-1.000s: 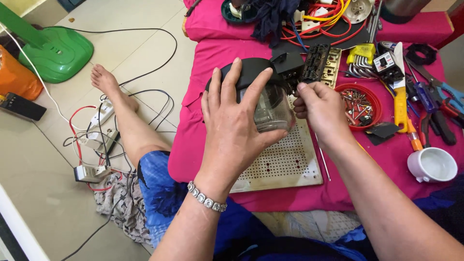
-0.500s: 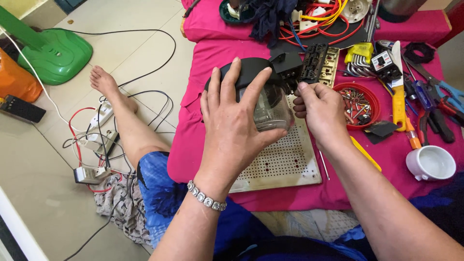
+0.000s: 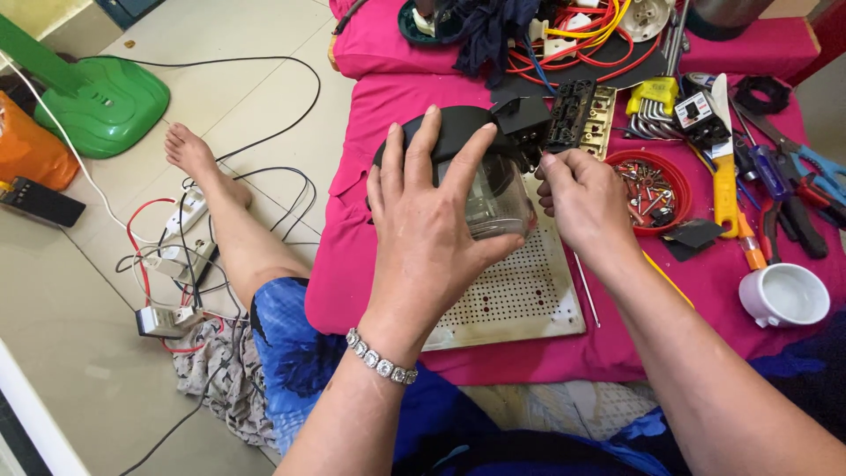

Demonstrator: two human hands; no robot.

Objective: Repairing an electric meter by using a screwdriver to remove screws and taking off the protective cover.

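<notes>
Fingers, left: the left hand has its fingers spread wide and wrapped over the black top of a clear jar, clamping it from above.
Fingers, right: the right hand has its fingertips bunched against the jar's right side, at the black block fixed there; whether they pinch a small part cannot be told.
Jar: held between both hands, lifted slightly or resting on the perforated plate; contact underneath is hidden.
Below the fingers: the perforated plate lies flat on the pink worktop, with a thin rod just right of it.
Right of the fingers: a red dish of screws lies close by; further out are a yellow-handled tool, pliers and a white cup.
Beyond the fingers: a terminal strip, a set of hex keys and a tangle of wires.
Left of the fingers: a bare leg on the floor, among loose cables, and a green base further off.
Risk, slip: the jar looks smooth, so the left hand's grip could slide if the right pushes hard.
Risk, spill: the right wrist is near the red dish, and a jerk could scatter the screws.
Risk, floor: the cables by the leg could snag a foot.
</notes>
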